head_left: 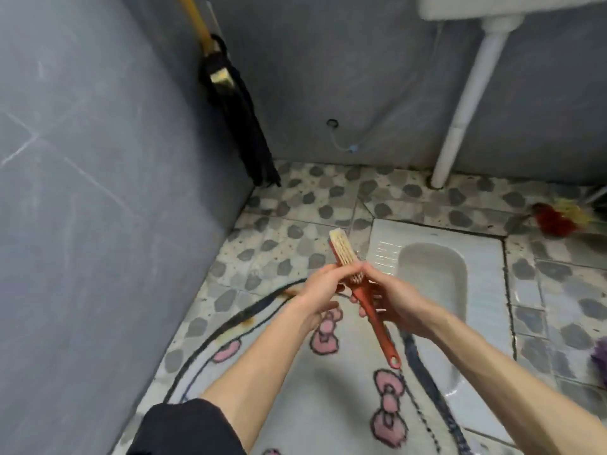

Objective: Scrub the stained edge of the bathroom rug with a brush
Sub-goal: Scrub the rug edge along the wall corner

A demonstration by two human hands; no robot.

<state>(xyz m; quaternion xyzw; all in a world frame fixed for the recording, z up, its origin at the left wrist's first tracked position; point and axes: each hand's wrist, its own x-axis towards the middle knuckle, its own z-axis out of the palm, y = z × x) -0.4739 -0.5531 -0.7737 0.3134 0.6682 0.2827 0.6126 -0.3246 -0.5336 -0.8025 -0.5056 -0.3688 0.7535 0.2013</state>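
The brush (pixel 377 326), red-handled with pale bristles turned up toward the camera, was held in the air at the centre of the frame. It was well above the rug (pixel 328 405) and not touching it. Both hands were closed on it and close together. The left hand (pixel 320 287) pinched the neck just below the bristle head, and the right hand (pixel 391 300) curled its fingers under the handle. The handle's free end, with its hanging hole, pointed toward the lower right.

The pale rug, with pink bows and a dark border, filled the lower middle of the frame. Its stain (pixel 244 320) showed as an orange-brown smear on the border at the left, below and left of the left wrist. No scrubbing looked to have started.

The risks followed from that. The bristles faced up, so the brush had to be turned over first, and a loose grip during the turn could have dropped it. The rug lay loose on pebble-patterned tiles (pixel 295 208) (probably slick when wet), so hard strokes could have bunched it or slid it. The squat toilet (pixel 433 274) lay just right of the hands, with the rug's right edge over its rim, and a sliding rug or dropped brush could have ended in the bowl.

A dark mop (pixel 243 126) leaned in the upper-left corner, and a white pipe (pixel 466 93) ran down the wall at upper right.
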